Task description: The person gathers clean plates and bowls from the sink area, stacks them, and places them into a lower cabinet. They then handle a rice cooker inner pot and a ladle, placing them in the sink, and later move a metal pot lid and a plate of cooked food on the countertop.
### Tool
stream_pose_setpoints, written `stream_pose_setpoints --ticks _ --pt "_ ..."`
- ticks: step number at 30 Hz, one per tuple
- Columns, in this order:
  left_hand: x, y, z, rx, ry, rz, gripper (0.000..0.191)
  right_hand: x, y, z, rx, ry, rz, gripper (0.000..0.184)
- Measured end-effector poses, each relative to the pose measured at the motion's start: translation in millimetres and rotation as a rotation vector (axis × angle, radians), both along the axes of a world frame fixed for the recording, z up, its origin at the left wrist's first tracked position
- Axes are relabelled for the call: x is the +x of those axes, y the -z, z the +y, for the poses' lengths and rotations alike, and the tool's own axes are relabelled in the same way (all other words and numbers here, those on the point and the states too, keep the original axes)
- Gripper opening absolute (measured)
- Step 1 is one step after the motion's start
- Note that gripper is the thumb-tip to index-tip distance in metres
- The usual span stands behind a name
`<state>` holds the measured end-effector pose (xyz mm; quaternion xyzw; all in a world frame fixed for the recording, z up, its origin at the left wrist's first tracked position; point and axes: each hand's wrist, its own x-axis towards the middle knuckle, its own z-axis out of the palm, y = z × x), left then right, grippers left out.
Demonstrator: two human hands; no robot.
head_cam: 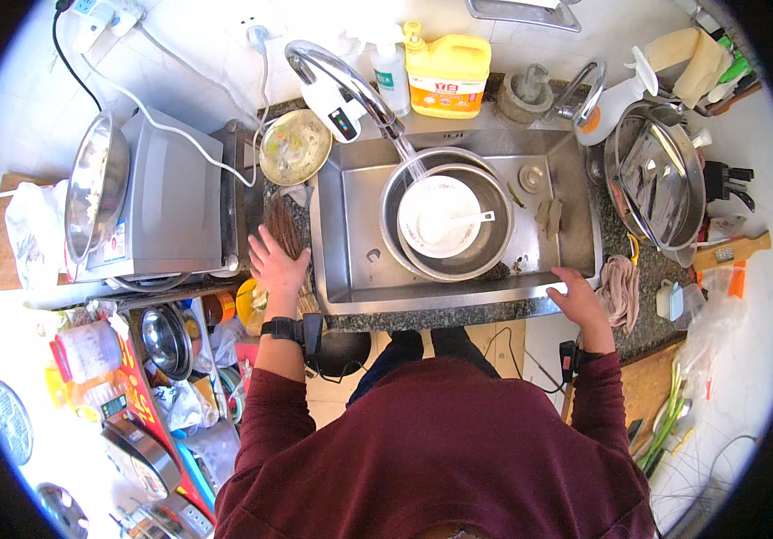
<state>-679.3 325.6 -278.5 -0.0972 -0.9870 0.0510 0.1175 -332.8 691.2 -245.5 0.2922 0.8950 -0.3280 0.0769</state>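
My left hand (280, 264) is spread over a bristle whisk brush (283, 226) left of the sink; whether it touches the brush I cannot tell. My right hand (576, 294) hovers by the sink's front right rim, thumb and fingers apart, holding nothing. Between them, water runs from the tall chrome faucet (339, 69) into nested steel basins (498, 232) in the stainless steel sink (359, 222). A white bowl (435, 236) with a white plastic spoon (477, 217) in it sits in the inner basin.
Behind the sink stand a yellow detergent jug (447, 84) and a stone mortar (521, 104). A plate with scraps (295, 148) lies at the back left. Right of the sink are a rag (619, 290) and a large steel pot (686, 202).
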Motion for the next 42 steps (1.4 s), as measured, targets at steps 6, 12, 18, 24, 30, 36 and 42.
stream_pose_setpoints --ticks 6,12,18,24,30,36,42 --pt "-66.8 -44.7 97.6 0.401 0.735 -0.278 0.048 1.9 -9.1 -3.1 -0.026 0.064 -0.02 0.043" --pt "-110.9 -66.2 195.9 0.3 0.781 -0.415 0.072 21.7 -12.1 -8.3 0.007 0.087 0.025 0.04" --pt "-139.8 -60.2 223.1 0.071 0.741 -0.612 0.079 52.2 -5.5 -13.8 0.013 0.109 -0.01 0.04" --pt "-148.7 -40.6 213.6 0.19 0.847 -0.455 0.049 62.5 -4.1 -21.1 -0.022 0.128 -0.018 0.04" --pt "-140.6 -20.1 207.8 0.262 0.756 -0.582 0.034 61.9 -4.2 -21.0 -0.029 0.087 0.016 0.04" --pt "-96.6 -15.8 176.6 0.456 0.706 -0.545 0.037 48.4 -10.4 -16.9 -0.064 0.039 0.087 0.041" --pt "12.7 -14.3 72.7 1.075 0.161 -1.048 0.041 8.7 -30.1 -6.9 -0.231 -0.033 0.179 0.045"
